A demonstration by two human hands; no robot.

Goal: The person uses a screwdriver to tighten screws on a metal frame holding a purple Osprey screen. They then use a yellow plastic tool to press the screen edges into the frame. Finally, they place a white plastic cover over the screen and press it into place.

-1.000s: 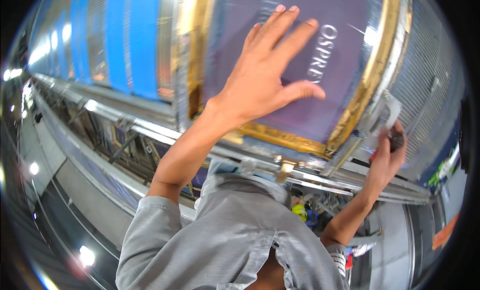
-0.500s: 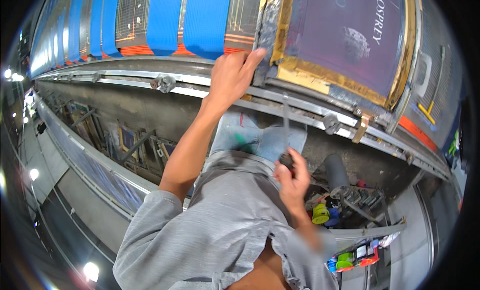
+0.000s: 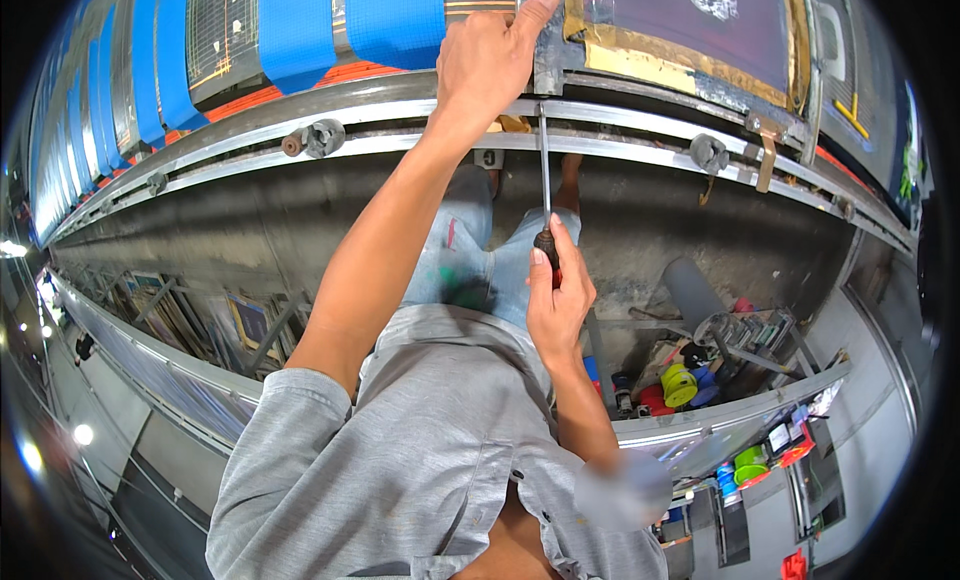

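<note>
Head view: we note the left hand (image 3: 487, 58) reaching up, its fingers curled over the edge of a metal screen frame (image 3: 552, 50), fingertip resting on the frame's corner. The right hand (image 3: 556, 298) has its grip closed around the dark handle of a screwdriver (image 3: 543, 195), whose thin shaft runs straight up from that grip to the underside of the frame, just below the left hand. Left of the left grip we record blue-taped screens (image 3: 345, 25) along a long metal rail (image 3: 330, 130). Below and right of the right grip sits a shelf of coloured tape rolls (image 3: 682, 384).
</note>
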